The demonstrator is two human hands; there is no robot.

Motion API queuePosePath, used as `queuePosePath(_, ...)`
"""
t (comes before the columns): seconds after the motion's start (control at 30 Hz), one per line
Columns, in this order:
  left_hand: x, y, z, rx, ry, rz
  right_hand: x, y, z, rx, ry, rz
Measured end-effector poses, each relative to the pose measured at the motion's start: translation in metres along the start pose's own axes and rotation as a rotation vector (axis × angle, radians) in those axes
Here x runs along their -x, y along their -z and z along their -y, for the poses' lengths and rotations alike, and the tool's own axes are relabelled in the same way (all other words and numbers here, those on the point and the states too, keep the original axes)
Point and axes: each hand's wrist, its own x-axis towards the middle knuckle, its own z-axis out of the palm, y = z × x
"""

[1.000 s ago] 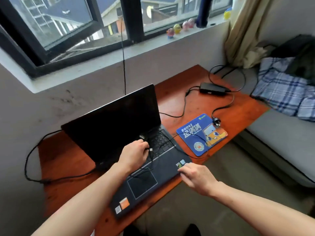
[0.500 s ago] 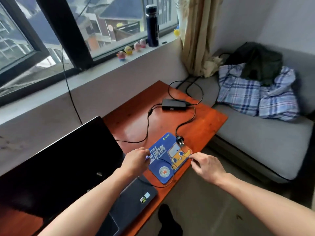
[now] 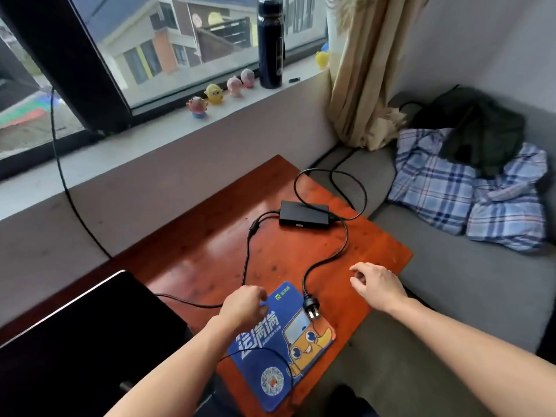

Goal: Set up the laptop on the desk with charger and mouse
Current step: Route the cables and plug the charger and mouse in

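Note:
The open black laptop (image 3: 90,341) stands at the lower left of the red-brown desk (image 3: 210,251). A blue mouse pad (image 3: 285,359) with an orange cartoon car lies at the desk's front edge. My left hand (image 3: 243,308) is curled over the pad's upper left corner. The mouse is hidden beneath it, and a thin cable (image 3: 288,371) loops from under it across the pad. The black charger brick (image 3: 304,218) lies farther back, and its wall plug (image 3: 311,308) rests on the pad's top edge. My right hand (image 3: 379,287) hovers with loosely curled fingers to the right of the plug, holding nothing.
A grey sofa (image 3: 451,281) with a plaid cloth (image 3: 445,188) and dark clothing adjoins the desk's right side. On the windowsill stand a dark bottle (image 3: 270,40) and several small toy figures (image 3: 214,94). A beige curtain (image 3: 367,70) hangs at the corner.
The view has swung right, away from the laptop. My left hand went from the keyboard to the mouse pad, trailing the thin cable. My right hand left the laptop's front corner for the desk's right side.

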Motion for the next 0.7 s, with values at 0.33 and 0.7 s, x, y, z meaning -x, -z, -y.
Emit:
queuePosePath(0.33,-0.080,0.022,-0.032,0.204,0.243,0.000,-0.183,0.023,-0.049,-0.650,-0.514,-0.169)
queuePosePath(0.7,-0.226,0.104,-0.102,0.177,0.271,-0.278,-0.225,0.037,-0.086,-0.473,0.241,0.069)
